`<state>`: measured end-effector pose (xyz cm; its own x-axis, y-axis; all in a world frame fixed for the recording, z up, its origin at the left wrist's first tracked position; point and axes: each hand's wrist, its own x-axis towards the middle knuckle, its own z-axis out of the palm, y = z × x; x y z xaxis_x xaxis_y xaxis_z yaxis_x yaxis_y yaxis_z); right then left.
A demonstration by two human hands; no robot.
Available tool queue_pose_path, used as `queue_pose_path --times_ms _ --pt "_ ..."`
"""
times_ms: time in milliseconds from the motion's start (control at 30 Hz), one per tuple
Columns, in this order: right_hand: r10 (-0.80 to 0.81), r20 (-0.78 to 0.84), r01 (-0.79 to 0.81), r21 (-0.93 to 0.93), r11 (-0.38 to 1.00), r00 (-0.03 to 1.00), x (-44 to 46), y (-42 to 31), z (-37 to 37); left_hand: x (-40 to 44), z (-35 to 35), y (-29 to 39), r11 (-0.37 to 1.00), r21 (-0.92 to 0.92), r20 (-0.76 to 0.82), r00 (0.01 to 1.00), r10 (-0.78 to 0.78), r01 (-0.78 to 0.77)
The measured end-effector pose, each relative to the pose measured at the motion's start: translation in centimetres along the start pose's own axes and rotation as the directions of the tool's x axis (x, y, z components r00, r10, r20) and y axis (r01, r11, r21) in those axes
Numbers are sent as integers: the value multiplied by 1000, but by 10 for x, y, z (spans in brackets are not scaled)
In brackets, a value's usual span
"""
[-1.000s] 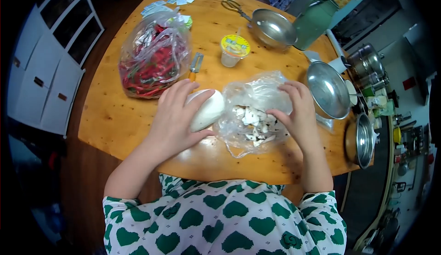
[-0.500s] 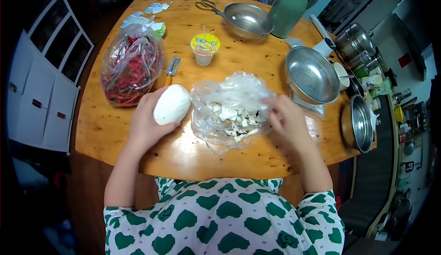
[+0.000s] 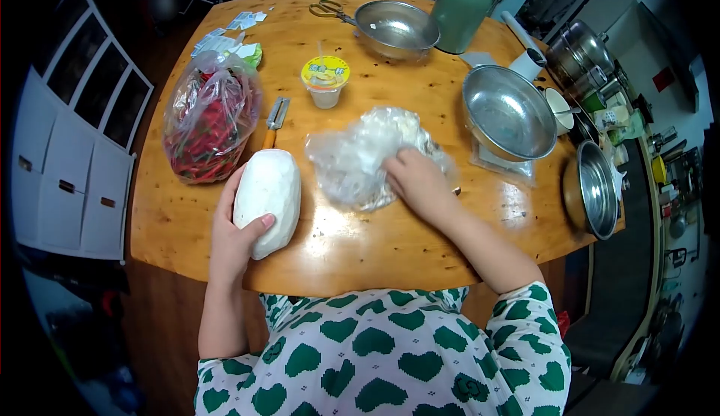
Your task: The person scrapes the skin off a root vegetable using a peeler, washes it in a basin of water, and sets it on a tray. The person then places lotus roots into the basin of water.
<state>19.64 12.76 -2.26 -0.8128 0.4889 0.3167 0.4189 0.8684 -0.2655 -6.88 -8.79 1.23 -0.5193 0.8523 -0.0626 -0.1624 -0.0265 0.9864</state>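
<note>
The left hand (image 3: 244, 225) was wrapped around a large, peeled white vegetable (image 3: 268, 199), thumb across its near right side, at the near left of the wooden table (image 3: 360, 255). The right hand (image 3: 409, 176) pressed its bunched fingers on a crumpled clear plastic bag (image 3: 352, 157) of pale scraps, just right of the vegetable; whether they pinched the plastic could not be told. A peeler (image 3: 274, 120) lay just beyond the vegetable, its metal head pointing away. To the left stood a bag of red chilies (image 3: 211, 127). Beyond the scraps was a yellow-lidded cup (image 3: 325, 82) with a straw. Farther back, scissors (image 3: 330, 11) lay beside a metal bowl (image 3: 397, 28), and another bowl (image 3: 508, 110) stood to the right.
</note>
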Motion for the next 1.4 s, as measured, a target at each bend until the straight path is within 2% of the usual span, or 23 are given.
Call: queue_pose_path --times_ms 67,267,400,433,533,633,667,733,833,933,1000,1033,1133,1200,1233,1333,1367,1400 --pt "73 -60 -75 -33 997 996 18 21 5 -1 4 0 999 -29 33 999 -24 25" --pt "118 -223 -128 -31 991 968 64 79 17 1 19 -7 986 -89 100 987 -129 138" --pt "293 -89 -289 53 956 952 81 90 8 3 30 -8 981 -67 111 978 -176 184" --pt "344 -10 -343 62 937 939 79 77 -10 4 30 -10 980 -81 107 979 -172 181" --pt "74 -221 -99 -104 990 973 43 38 -62 6 20 -19 975 -123 97 980 -172 184" --pt "160 -39 -162 -67 984 986 -10 28 -85 10 7 -25 977 -136 69 985 -159 167" --pt "241 104 -232 -89 969 965 -27 26 -86 13 8 -24 986 -80 46 989 -144 147" --pt "384 371 -350 -159 923 845 -54 25 -83 19 10 -22 994 37 -3 994 -107 107" --pt "395 253 -377 -119 919 883 -70 34 -62 25 19 -20 987 162 -24 1000 -14 18" --pt "377 352 -418 47 907 857 -61 34 -49 28 18 -30 964 262 -20 998 53 -46" --pt "338 402 -405 93 909 851 -46 32 -50 29 17 -33 931 357 -15 997 81 -70" --pt "315 426 -397 117 910 848 -34 30 -51 29 16 -35 934 343 -2 994 105 -98" --pt "336 282 -401 219 890 899 25 19 -62 26 14 -33 939 329 -7 994 111 -102" --pt "243 -10 -236 207 950 970 54 41 -41 23 13 -32 961 263 -31 995 98 -86" --pt "180 -158 -150 184 971 971 67 43 -33 23 11 -32 970 230 -47 994 95 -82" --pt "45 -252 -16 117 993 967 105 18 -25 17 -2 -36 950 290 -39 990 134 -118" --pt "97 -129 -54 299 953 987 115 -1 -27 15 -5 -34 951 292 -42 992 115 -98" --pt "92 -68 -69 287 956 993 127 -11 -19 13 -7 -33 957 277 -53 993 106 -87"
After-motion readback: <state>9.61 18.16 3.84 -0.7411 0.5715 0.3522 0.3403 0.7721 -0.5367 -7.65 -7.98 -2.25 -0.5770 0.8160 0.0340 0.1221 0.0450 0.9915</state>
